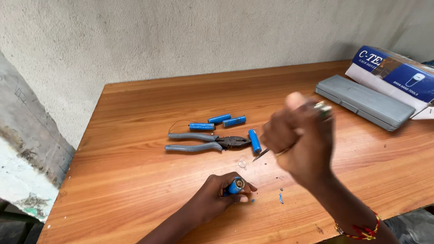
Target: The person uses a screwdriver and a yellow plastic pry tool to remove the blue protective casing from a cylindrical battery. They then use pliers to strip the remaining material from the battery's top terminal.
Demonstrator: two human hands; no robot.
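Gripping blue cylindrical cell [235, 185] in my left hand [221, 196], fingers clenched round it; long axis tilted, metal end pointing up and away from me, just nearer me than pliers [208, 142]. My right hand [300, 140] clenched round thin pointed tool [261, 154], tip toward pliers jaws, blurred. Four loose blue cells [220, 119] beside pliers. Grey case [364, 101] well right of pliers.

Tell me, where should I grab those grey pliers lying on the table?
Probably by the two grey handles, coming from the left. The pliers lie flat on the wooden table with the handles pointing left and the dark metal jaws pointing right, toward a blue battery cell. The handles are padded, spread slightly apart and have bare table around them, so a hand can close over both.
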